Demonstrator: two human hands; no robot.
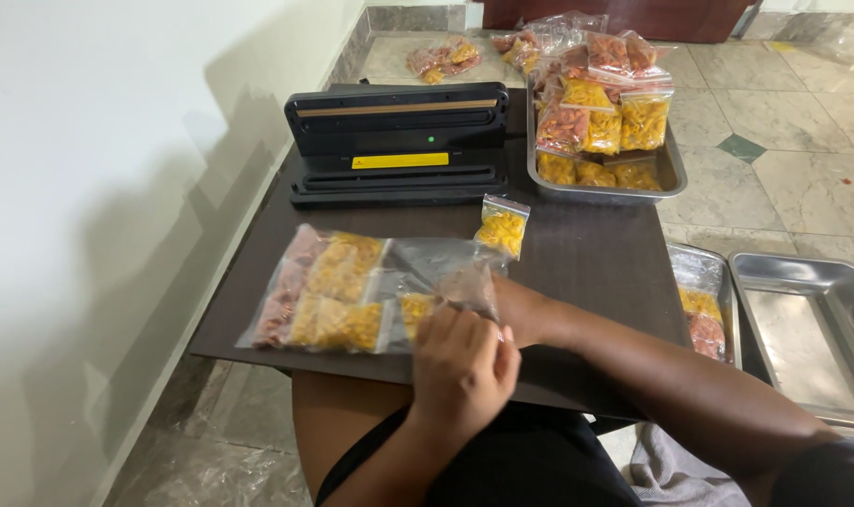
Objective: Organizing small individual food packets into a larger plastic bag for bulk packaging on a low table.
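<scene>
My left hand (462, 361) is closed over the near edge of a large clear plastic bag (427, 258) lying flat on the dark table (586, 258). Inside the bag are several small packets of yellow and reddish pasta (328, 291). My right hand (521, 310) comes in from the right and grips the same bag's open end; it is mostly hidden behind my left hand. One small packet of yellow pasta (502, 225) lies loose just beyond the bag.
A black vacuum sealer (399, 141) with its lid raised stands at the table's far side. A steel tray (671, 174) piled with pasta packets is at the far right. Two more steel trays (802, 324) sit lower on the right. A white wall runs along the left.
</scene>
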